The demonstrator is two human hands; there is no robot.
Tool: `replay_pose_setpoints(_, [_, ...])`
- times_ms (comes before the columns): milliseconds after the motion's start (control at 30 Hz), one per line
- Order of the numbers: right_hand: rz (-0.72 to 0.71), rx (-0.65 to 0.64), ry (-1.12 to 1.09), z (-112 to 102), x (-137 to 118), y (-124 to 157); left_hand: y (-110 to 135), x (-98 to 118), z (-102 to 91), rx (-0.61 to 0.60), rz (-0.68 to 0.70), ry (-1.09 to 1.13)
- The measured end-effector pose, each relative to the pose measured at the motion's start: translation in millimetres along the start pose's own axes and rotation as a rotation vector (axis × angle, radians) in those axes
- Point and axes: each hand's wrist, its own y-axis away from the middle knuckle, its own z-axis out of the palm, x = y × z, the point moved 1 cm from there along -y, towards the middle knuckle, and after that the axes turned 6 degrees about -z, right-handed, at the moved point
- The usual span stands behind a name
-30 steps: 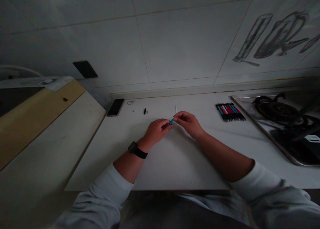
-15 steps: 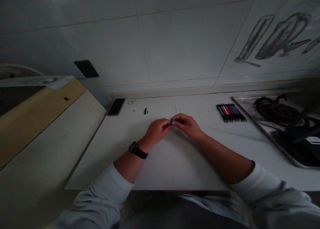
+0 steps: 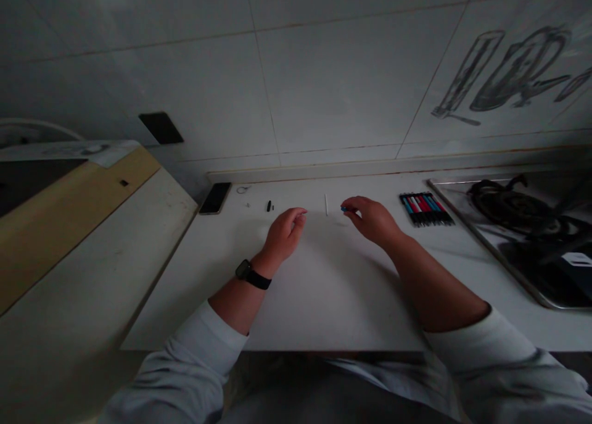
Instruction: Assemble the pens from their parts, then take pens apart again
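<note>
My right hand (image 3: 374,220) is closed in a pinch on a small blue pen part (image 3: 343,208), held just above the table; most of it is hidden by the fingers. To the left, my left hand (image 3: 283,232) has its thumb and fingers drawn together near the tips. Whatever they hold, if anything, is too small to make out. Between the two hands a thin white rod (image 3: 326,205), like a pen refill, lies on the white table (image 3: 319,288). A short black piece (image 3: 269,206) and a tiny dark bit (image 3: 273,208) lie beyond my left hand.
A row of several pens (image 3: 426,209) with coloured barrels lies at the right, beside a gas stove (image 3: 518,245). At the back left are a phone (image 3: 215,199), a thin loop (image 3: 242,190) and a tiny light-coloured piece (image 3: 248,205). A tiled wall (image 3: 333,91) closes the back.
My hands, which met around the blue part, have drawn apart. The right one has moved right with the blue part; the left has shifted slightly left.
</note>
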Motion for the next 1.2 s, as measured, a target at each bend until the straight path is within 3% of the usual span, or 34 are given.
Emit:
replay_pose_setpoints(133, [0.001, -0.268, 0.243, 8.0, 9.1, 2.5, -9.1, -12.2, -12.8, 0.131, -0.03, -0.036])
replay_pose_setpoints(233, [0.002, -0.376, 0.318, 11.9, 12.6, 4.0, -21.0, -36.5, -31.7, 0.284, -0.078, -0.073])
replay_pose_setpoints(367, [0.007, -0.418, 0.333, 14.5, 15.9, 4.9, -34.3, -85.3, -65.0, 0.519, -0.228, -0.089])
replay_pose_setpoints(467, [-0.019, -0.367, 0.311, 15.1, 16.9, 5.2, -37.4, -119.9, -82.6, 0.599, -0.313, -0.163])
replay_pose_setpoints(633, [-0.123, -0.162, 0.192, 19.7, 8.9, 3.8, -37.2, -152.7, -81.5, 0.469, -0.451, -0.337])
replay_pose_setpoints(800, [-0.297, -0.022, 0.054, 42.9, -21.4, -1.7, -39.2, -157.8, -72.6, 0.358, -0.463, -0.456])
replay_pose_setpoints(967, [-0.381, -0.072, 0.006, 79.7, -55.3, -20.1, -38.8, -158.1, -72.3, 0.319, -0.442, -0.485])
replay_pose_setpoints(1200, [-0.27, -0.094, 0.074, 131.4, -77.0, -82.5, -40.1, -155.9, -70.2, 0.343, -0.485, -0.431])
